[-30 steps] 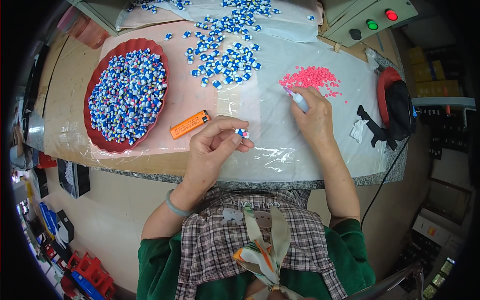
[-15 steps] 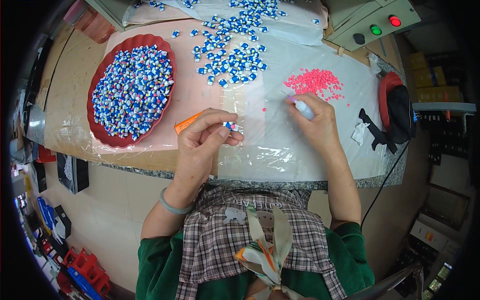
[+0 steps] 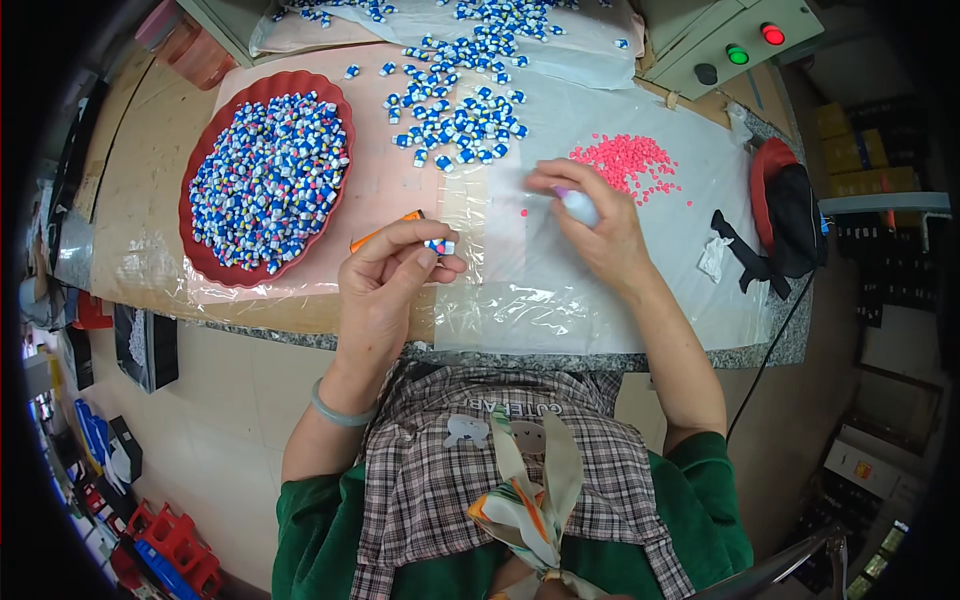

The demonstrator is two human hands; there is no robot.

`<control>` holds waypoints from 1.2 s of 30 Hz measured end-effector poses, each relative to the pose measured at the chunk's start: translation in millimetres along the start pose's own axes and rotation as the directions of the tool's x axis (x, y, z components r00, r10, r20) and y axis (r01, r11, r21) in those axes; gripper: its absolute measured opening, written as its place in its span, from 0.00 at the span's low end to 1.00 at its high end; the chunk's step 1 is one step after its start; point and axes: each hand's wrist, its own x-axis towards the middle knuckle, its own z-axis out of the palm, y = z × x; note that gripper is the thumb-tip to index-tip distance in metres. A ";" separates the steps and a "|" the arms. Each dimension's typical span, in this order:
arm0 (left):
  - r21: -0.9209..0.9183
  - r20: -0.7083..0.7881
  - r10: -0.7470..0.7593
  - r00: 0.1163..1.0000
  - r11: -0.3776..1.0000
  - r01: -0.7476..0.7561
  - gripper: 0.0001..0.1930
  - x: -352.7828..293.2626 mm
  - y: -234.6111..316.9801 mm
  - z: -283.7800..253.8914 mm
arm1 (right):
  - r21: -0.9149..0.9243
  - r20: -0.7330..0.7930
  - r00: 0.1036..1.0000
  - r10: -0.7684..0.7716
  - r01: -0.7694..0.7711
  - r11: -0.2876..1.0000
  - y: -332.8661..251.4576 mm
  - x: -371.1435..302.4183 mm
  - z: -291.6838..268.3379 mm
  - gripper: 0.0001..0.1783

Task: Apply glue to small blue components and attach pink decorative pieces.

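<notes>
My left hand point(image 3: 378, 285) pinches a small blue-and-white figurine point(image 3: 438, 246) with a pink spot on it, between thumb and fingers. An orange, flat-sided object point(image 3: 372, 238) lies partly hidden behind that hand. My right hand point(image 3: 615, 235) is closed round a small whitish squeeze bottle point(image 3: 580, 208) with a purple collar; its tip is blurred by motion. Just beyond and to the right of this hand lies a heap of tiny pink pieces point(image 3: 628, 160). One stray pink piece point(image 3: 524, 213) sits between the hands.
At left stands a red scalloped tray point(image 3: 188, 225) full of blue-and-white figurines. More loose figurines point(image 3: 465, 125) spread over the far middle. A grey control box point(image 3: 735, 50) with lit buttons is at far right. A black strap point(image 3: 745, 255) and crumpled tissue point(image 3: 714, 258) lie right.
My right hand has moved left with the bottle, away from the pink heap towards my left hand. My left hand has shifted slightly left, still holding the figurine.
</notes>
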 end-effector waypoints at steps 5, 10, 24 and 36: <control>-0.010 0.007 0.008 1.000 1.000 -0.008 0.10 -2.8 -1.3 -2.7 | -0.265 0.210 0.973 -0.097 0.152 0.952 -2.4 -6.5 -6.0 0.27; -0.002 -0.003 0.006 1.000 1.000 -0.006 0.10 -3.8 -3.0 -7.4 | 0.106 0.144 0.972 0.188 -0.204 0.973 -10.9 -41.0 -37.9 0.23; 0.041 -0.021 0.119 0.993 0.992 -0.118 0.12 -16.3 21.4 -14.1 | 0.039 0.250 0.966 0.072 -0.084 0.996 -51.1 -100.1 44.9 0.23; 0.120 -0.039 0.325 0.945 0.940 -0.318 0.11 -35.1 68.1 -29.6 | -0.324 0.078 0.989 -0.127 0.145 0.935 -42.8 -20.9 58.7 0.25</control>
